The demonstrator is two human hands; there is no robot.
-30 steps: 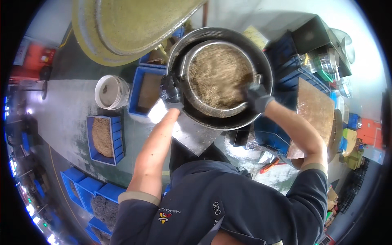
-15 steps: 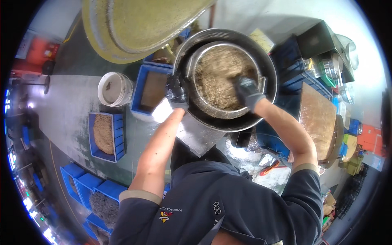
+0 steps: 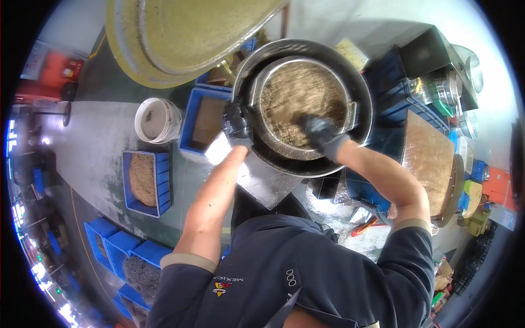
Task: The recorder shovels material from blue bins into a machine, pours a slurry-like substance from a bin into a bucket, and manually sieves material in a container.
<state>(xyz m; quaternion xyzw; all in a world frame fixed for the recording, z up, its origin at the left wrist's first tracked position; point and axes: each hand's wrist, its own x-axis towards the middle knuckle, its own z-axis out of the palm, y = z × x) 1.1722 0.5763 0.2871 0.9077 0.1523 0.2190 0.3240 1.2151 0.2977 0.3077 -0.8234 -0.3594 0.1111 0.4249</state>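
Gripping the round metal sieve point(image 3: 303, 104) at its near rim, the gloved left hand point(image 3: 236, 123) clenched; right hand point(image 3: 321, 134) pressed into the brown grit, grasp unclear; sieve sat inside the steel basin point(image 3: 363, 82); best kept level, strokes short.

The picture was bright, with daylight on the grey floor point(image 3: 93, 147) at nine o'clock. A white glare patch shone just below the left hand point(image 3: 237, 123). The brown stuff in the round sieve point(image 3: 302, 104) and the right hand point(image 3: 320, 134) were blurred. Straight edges bent near the black rim.
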